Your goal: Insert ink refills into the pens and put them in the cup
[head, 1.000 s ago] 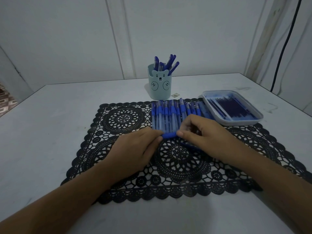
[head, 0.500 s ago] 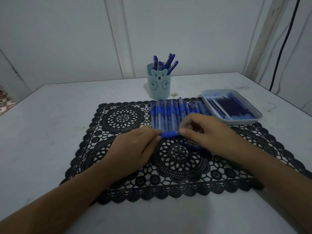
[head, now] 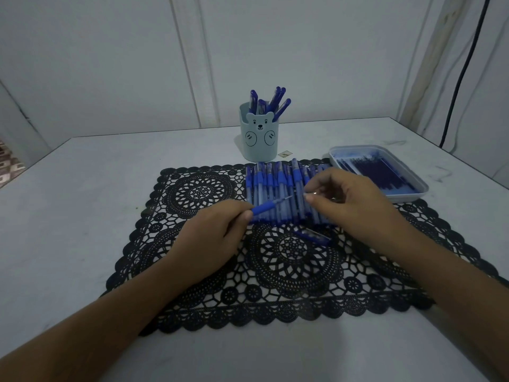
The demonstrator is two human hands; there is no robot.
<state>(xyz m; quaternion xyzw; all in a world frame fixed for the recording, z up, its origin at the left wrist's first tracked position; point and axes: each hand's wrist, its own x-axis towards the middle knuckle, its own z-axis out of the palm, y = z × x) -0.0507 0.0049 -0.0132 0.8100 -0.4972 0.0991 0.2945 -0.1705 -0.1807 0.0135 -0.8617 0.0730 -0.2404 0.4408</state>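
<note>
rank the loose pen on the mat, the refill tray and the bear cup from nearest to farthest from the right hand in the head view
From the right hand:
1. Loose pen: on the black mat, just below and left of the hand.
2. Refill tray: to the hand's right, at the mat's far right corner.
3. Bear cup: behind the row of pens, up and to the left, farthest back.

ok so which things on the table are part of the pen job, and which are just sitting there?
Part of the job:
- pen in the left hand, held at
- right hand, pinching a small silvery part
- row of pens
- bear cup
- tray of refills
- loose pen piece

Lying about:
- lace mat
- small scrap
- black cable
</note>
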